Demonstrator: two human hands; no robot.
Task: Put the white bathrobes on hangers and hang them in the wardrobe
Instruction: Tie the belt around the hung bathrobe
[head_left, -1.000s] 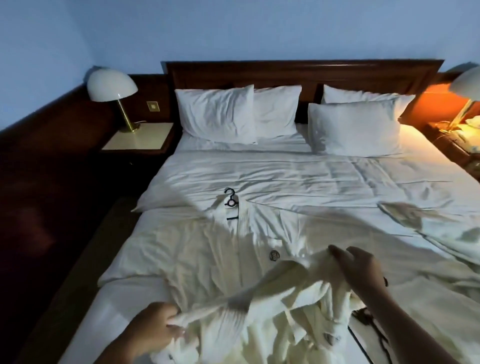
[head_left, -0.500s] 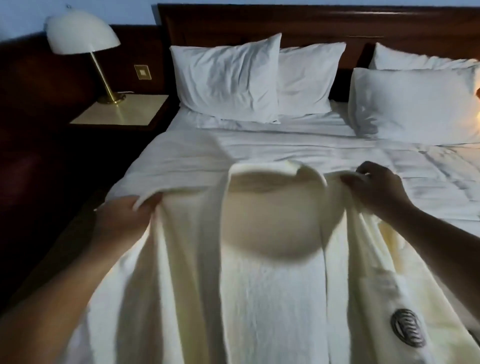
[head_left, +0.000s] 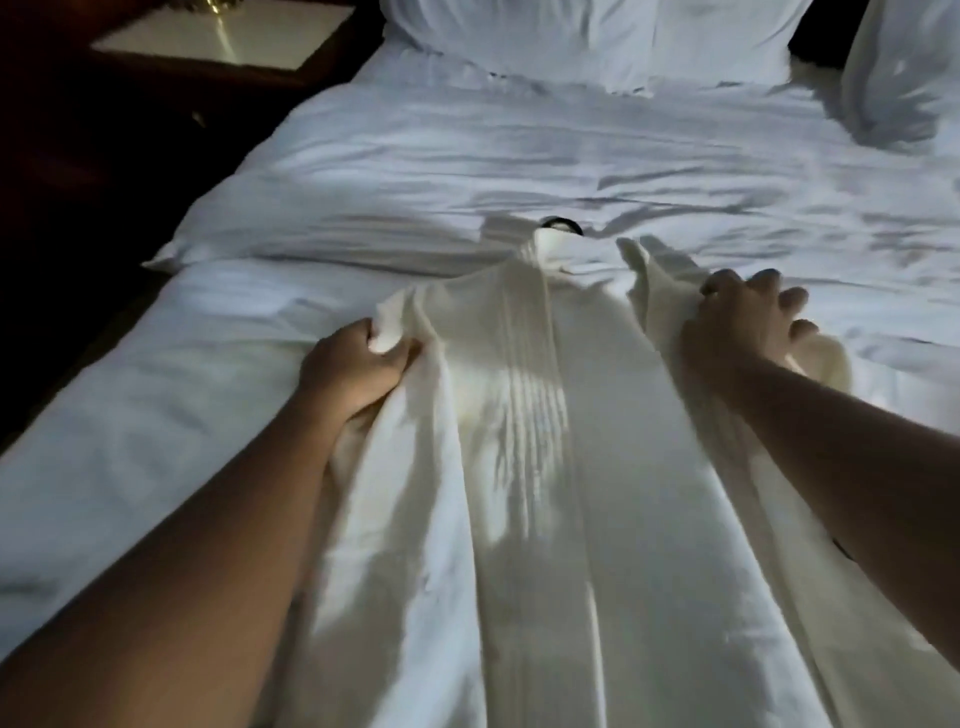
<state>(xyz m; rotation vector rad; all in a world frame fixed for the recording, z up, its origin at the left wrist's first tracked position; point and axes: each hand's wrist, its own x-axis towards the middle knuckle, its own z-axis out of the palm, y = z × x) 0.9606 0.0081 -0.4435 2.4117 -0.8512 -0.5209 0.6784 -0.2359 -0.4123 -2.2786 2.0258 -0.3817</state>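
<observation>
white bathrobe (head_left: 519, 467) lies flat mid-bed (head_left: 156, 389), collar by a black hanger hook (head_left: 561, 224), looks soft, floppy, probably weighty, so grab the shoulders: left hand (head_left: 353, 369) bunches one, right hand (head_left: 743, 322) fingers splay over the other.

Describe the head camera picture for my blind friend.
A white bathrobe lies flat on a bed, the left hand gripping one shoulder, the right hand resting on the other. A black hanger hook shows at its collar.
</observation>
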